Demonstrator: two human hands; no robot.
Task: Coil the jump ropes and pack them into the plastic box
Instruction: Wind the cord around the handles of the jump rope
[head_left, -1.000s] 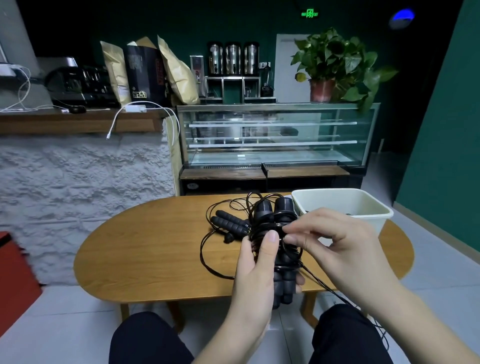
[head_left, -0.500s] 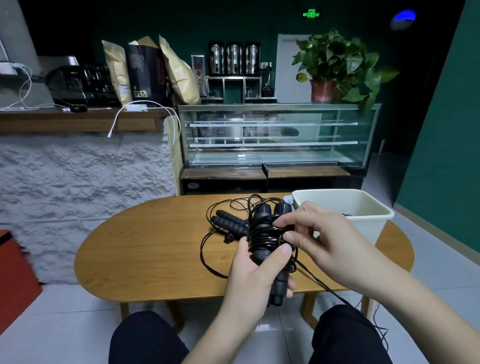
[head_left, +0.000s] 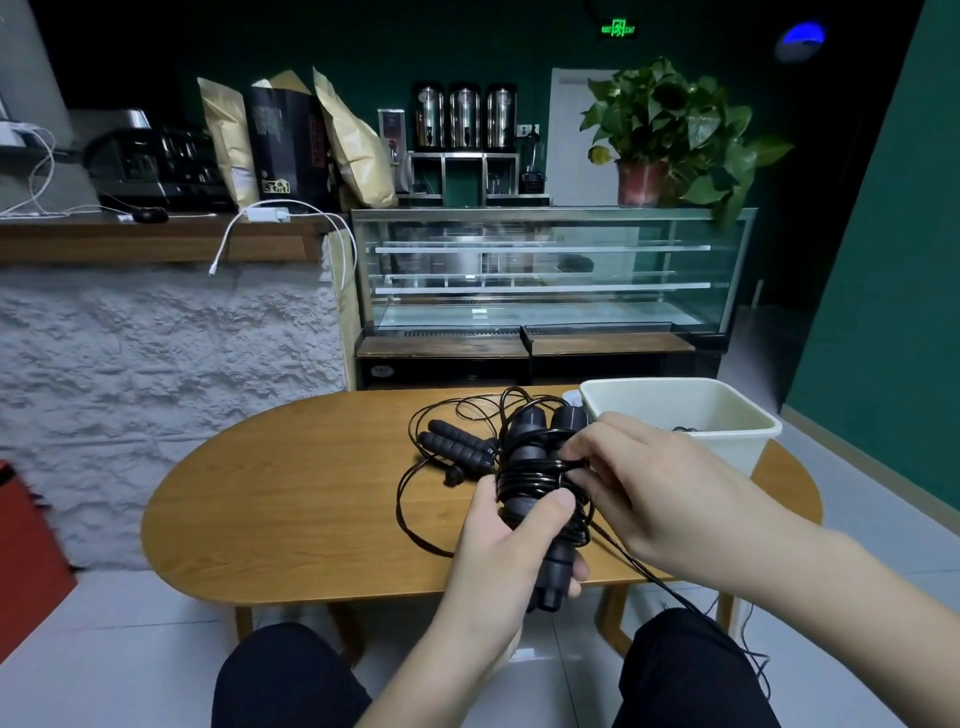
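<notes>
Wooden table (head_left: 311, 493) was under everything. Plastic box (head_left: 727, 441) was set to the right, nearer the right hand (head_left: 649, 488). Upright rope handles (head_left: 540, 467) were gripped by the left hand (head_left: 509, 540); cord (head_left: 644, 571) was pinched by the right.

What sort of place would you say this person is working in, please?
Probably a café or bakery: a glass display case stands behind the wooden table, three metal drink dispensers line the back shelf, and large paper sacks sit on the counter.
</notes>
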